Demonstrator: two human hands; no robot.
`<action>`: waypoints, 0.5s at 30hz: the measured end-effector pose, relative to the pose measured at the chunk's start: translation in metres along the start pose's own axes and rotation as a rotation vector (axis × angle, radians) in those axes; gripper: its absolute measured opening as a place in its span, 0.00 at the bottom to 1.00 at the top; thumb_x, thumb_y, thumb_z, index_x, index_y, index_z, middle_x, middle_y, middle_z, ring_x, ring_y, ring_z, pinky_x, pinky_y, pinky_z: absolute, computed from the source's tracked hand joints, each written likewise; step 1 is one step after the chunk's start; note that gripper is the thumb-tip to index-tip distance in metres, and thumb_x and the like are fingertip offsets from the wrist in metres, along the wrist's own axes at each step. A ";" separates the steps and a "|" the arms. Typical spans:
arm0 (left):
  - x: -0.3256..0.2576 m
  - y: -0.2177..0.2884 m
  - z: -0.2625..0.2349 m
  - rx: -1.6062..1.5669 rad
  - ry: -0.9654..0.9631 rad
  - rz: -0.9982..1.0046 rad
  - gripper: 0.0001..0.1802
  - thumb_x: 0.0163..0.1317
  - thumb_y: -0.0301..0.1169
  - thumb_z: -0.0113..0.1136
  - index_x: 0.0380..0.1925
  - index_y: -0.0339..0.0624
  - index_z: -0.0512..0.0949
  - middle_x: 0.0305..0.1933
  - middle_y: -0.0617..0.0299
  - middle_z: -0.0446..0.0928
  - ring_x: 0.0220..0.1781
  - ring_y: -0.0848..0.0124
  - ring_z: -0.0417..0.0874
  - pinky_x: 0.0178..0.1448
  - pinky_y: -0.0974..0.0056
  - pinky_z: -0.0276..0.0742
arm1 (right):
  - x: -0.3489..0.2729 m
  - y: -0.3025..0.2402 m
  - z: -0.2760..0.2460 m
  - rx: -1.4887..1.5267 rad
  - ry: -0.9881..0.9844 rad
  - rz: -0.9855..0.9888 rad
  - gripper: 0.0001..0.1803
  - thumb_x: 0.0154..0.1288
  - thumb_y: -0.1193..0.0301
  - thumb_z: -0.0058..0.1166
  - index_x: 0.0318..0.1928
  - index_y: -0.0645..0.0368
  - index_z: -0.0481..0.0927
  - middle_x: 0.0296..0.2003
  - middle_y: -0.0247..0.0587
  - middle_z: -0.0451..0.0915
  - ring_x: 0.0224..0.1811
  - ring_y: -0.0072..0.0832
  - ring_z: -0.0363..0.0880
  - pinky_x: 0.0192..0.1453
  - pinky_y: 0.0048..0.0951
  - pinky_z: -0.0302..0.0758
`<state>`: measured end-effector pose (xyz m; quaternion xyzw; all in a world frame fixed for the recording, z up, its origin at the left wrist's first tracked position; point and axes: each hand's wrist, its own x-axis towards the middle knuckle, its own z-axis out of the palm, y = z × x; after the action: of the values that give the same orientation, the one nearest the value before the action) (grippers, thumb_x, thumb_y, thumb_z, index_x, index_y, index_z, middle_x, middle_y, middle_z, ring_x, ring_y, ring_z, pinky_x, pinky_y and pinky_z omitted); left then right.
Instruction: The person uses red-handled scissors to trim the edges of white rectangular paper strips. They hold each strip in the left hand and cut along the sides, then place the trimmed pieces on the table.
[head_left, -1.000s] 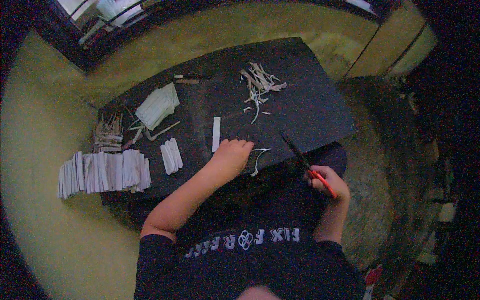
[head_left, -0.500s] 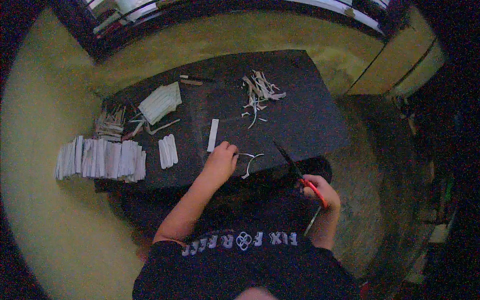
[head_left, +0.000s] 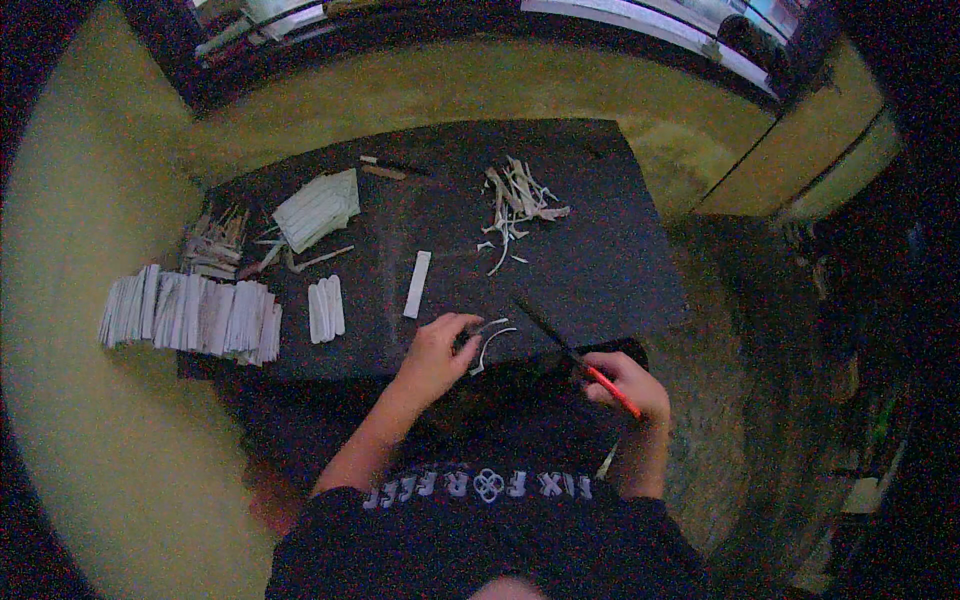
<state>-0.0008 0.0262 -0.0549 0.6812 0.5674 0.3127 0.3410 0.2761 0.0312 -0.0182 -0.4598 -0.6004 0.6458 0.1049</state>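
My left hand (head_left: 437, 352) is at the table's near edge. Its thumb and forefinger stand apart beside thin, curved pale offcuts (head_left: 490, 345). Red-handled scissors (head_left: 610, 388) with dark blades are held in my right hand (head_left: 632, 385), the blades pointing up and to the left over the tabletop. Whether the blades are parted is hard to see. A straight white strip (head_left: 417, 285) lies just beyond my left hand. Farther left, a few white strips with rounded ends (head_left: 325, 309) lie side by side.
Many pale strips stand packed in a long row (head_left: 190, 315) at the table's left edge. Behind them are loose scraps (head_left: 215, 240) and a stack of pale sheets (head_left: 318, 208). A heap of cut scraps (head_left: 520, 195) sits on the dark table (head_left: 600, 250), and a pen-like stick (head_left: 395, 165) lies at the back.
My left hand has shifted slightly nearer to me, its thumb and forefinger now apart. The scissors have moved a little to the left with my right hand. The view has tilted slightly.
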 end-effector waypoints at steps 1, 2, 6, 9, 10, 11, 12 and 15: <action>0.000 0.000 0.004 0.003 -0.017 0.009 0.14 0.49 0.28 0.54 0.38 0.37 0.71 0.33 0.51 0.73 0.34 0.56 0.75 0.40 0.60 0.71 | 0.007 -0.004 0.001 0.020 -0.028 -0.007 0.36 0.38 0.43 0.58 0.35 0.65 0.72 0.26 0.31 0.70 0.30 0.18 0.66 0.33 0.23 0.65; 0.001 -0.005 0.011 0.019 -0.017 0.048 0.14 0.50 0.28 0.53 0.39 0.36 0.71 0.35 0.51 0.73 0.36 0.56 0.75 0.41 0.60 0.71 | 0.015 -0.001 0.003 0.010 -0.018 -0.016 0.36 0.38 0.43 0.58 0.34 0.65 0.72 0.25 0.31 0.70 0.29 0.18 0.65 0.32 0.23 0.64; 0.002 -0.010 0.031 0.171 -0.081 0.060 0.14 0.51 0.29 0.51 0.39 0.36 0.69 0.35 0.49 0.71 0.38 0.53 0.73 0.42 0.57 0.70 | 0.042 -0.012 0.005 -0.089 -0.008 -0.059 0.36 0.37 0.42 0.58 0.33 0.65 0.71 0.23 0.29 0.69 0.28 0.16 0.65 0.30 0.21 0.63; 0.007 -0.005 0.033 0.273 -0.205 0.009 0.11 0.50 0.28 0.51 0.35 0.37 0.69 0.33 0.48 0.70 0.37 0.52 0.73 0.40 0.55 0.70 | 0.062 -0.027 -0.001 0.031 0.037 -0.175 0.34 0.38 0.42 0.57 0.31 0.62 0.71 0.22 0.26 0.68 0.27 0.15 0.64 0.27 0.19 0.62; 0.009 0.000 0.033 0.276 -0.215 -0.004 0.09 0.50 0.27 0.50 0.32 0.36 0.68 0.31 0.47 0.68 0.35 0.52 0.73 0.39 0.54 0.70 | 0.069 -0.030 -0.005 0.109 0.059 -0.225 0.33 0.39 0.42 0.57 0.31 0.61 0.71 0.22 0.26 0.68 0.26 0.15 0.64 0.25 0.18 0.61; 0.010 0.004 0.032 0.283 -0.244 -0.004 0.09 0.50 0.27 0.49 0.32 0.35 0.68 0.31 0.47 0.68 0.35 0.51 0.73 0.39 0.54 0.71 | 0.077 -0.032 -0.011 0.107 0.071 -0.203 0.32 0.40 0.42 0.56 0.31 0.60 0.71 0.22 0.25 0.68 0.25 0.15 0.64 0.25 0.18 0.61; 0.012 0.008 0.030 0.288 -0.274 -0.002 0.09 0.50 0.26 0.49 0.32 0.34 0.68 0.31 0.46 0.68 0.35 0.51 0.73 0.39 0.54 0.71 | 0.087 -0.034 -0.018 0.104 0.086 -0.178 0.31 0.41 0.43 0.56 0.31 0.60 0.72 0.22 0.25 0.68 0.25 0.14 0.65 0.24 0.17 0.61; 0.016 0.009 0.028 0.257 -0.345 0.024 0.10 0.49 0.24 0.48 0.33 0.32 0.68 0.33 0.44 0.67 0.36 0.49 0.73 0.40 0.54 0.72 | 0.111 -0.044 -0.028 0.137 0.081 -0.115 0.28 0.46 0.45 0.52 0.32 0.58 0.72 0.21 0.24 0.69 0.22 0.13 0.65 0.22 0.14 0.60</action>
<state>0.0298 0.0378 -0.0631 0.7692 0.5276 0.1205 0.3396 0.2159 0.1379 -0.0283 -0.4421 -0.5753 0.6594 0.1970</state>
